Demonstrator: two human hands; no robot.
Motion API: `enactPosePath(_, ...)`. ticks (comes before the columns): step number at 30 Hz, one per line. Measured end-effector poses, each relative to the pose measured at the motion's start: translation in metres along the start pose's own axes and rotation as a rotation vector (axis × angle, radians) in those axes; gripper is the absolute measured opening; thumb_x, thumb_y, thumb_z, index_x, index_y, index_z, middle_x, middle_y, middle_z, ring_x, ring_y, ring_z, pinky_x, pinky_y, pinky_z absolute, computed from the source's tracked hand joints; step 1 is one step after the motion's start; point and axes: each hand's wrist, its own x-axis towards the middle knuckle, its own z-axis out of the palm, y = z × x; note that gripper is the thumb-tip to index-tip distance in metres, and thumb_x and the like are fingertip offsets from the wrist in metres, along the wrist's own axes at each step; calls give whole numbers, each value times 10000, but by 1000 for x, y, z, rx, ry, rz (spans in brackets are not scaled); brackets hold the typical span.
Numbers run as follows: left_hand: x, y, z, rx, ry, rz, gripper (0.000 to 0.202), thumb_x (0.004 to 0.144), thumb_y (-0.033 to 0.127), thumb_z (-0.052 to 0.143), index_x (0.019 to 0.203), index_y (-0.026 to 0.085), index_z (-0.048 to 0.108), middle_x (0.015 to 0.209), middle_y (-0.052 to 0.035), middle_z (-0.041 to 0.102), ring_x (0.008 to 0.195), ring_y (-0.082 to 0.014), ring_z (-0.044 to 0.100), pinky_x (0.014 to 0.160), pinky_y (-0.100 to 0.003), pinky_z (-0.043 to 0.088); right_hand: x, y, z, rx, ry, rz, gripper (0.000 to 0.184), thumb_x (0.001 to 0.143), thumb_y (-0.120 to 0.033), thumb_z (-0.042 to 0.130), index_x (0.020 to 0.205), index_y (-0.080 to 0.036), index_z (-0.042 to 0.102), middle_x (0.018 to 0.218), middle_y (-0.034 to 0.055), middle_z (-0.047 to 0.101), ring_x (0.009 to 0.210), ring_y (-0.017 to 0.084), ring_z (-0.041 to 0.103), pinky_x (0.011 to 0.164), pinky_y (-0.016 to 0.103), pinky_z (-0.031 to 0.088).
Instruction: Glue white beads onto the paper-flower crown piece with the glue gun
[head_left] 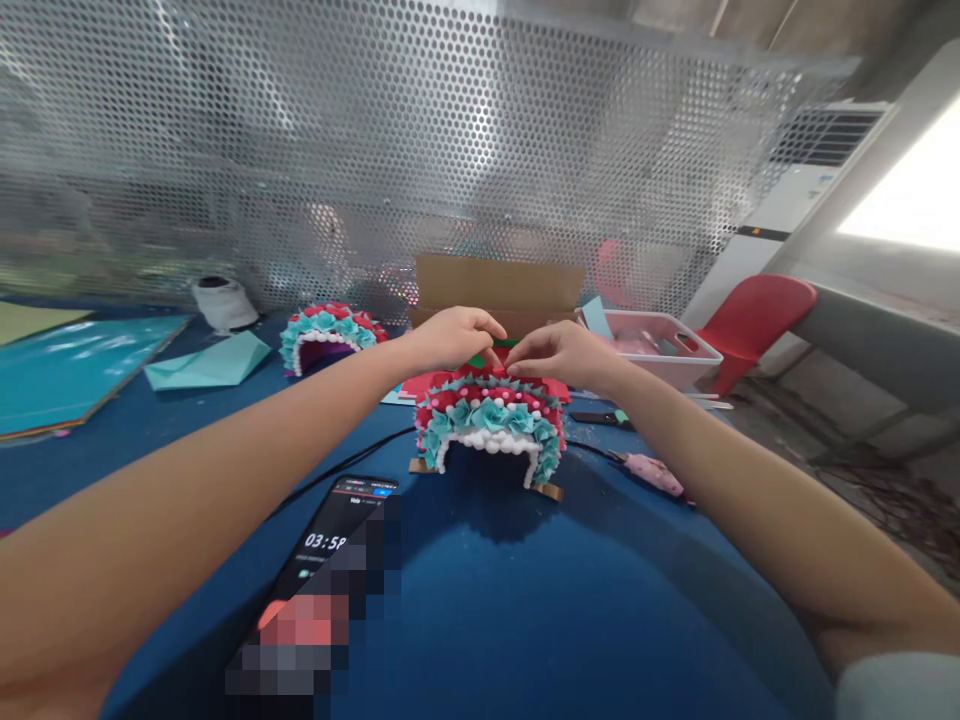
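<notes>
A headdress (491, 415) with an arched front stands on the blue table in front of me. It bears turquoise paper flowers, red parts with pink dots and a white beaded edge. My left hand (459, 338) is over its top from the left, its fingers bent down and closed. From the right, my right hand (562, 355) reaches the same spot with thumb and forefinger pinched together. A bit of red shows between the fingertips of both hands; whether it is loose or part of the headdress is too small to tell.
A second headdress (330, 330) stands back left. Near me lies a phone (322, 550) showing a timer. A glue gun (652, 474) and a black tool (596, 418) lie right, before a pink basket (660, 340). Behind the headdress is a cardboard box (499, 285); turquoise paper (210, 362) lies left.
</notes>
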Motion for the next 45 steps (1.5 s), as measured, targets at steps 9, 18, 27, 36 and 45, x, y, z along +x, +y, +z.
enactPosePath(9, -2, 2, -1, 9, -3, 14, 474, 719, 221, 481, 1175, 157, 594, 894, -63, 743, 471, -106, 427, 469, -256, 327, -1, 0, -3, -23, 11, -14, 211, 782, -392, 669, 837, -211, 763, 821, 22, 756, 768, 144, 682, 728, 254, 531)
enactPosePath(18, -3, 1, -1, -65, 70, -6, 432, 729, 195, 510, 1150, 156, 600, 895, -78, 745, 634, -150, 569, 523, -254, 365, -1, -1, 0, 5, 106, -56, 142, 753, -323, 701, 781, -191, 749, 720, 23, 733, 640, 127, 652, 608, 246, 517)
enactPosePath(27, -13, 11, -18, -606, 74, 196, 407, 753, 73, 623, 1144, 169, 561, 1234, -81, 628, 883, -118, 633, 751, -255, 471, -4, -15, -13, 11, 589, -436, 242, 790, -356, 687, 948, -175, 703, 868, 34, 698, 775, 143, 645, 708, 287, 535)
enactPosePath(36, -28, 37, -4, -900, 89, 271, 360, 745, 193, 748, 1048, 121, 567, 880, -47, 679, 851, -143, 678, 914, -333, 508, -19, -38, -5, -250, 582, -664, 145, 802, -291, 698, 921, -209, 704, 817, 13, 656, 730, 111, 589, 599, 220, 496)
enactPosePath(45, -30, 37, -6, -919, 36, 244, 282, 763, 206, 735, 997, 130, 597, 894, -28, 686, 852, -117, 673, 916, -304, 504, -25, -43, -4, -272, 601, -647, 103, 866, -275, 621, 865, -205, 696, 854, 12, 677, 770, 115, 612, 585, 218, 480)
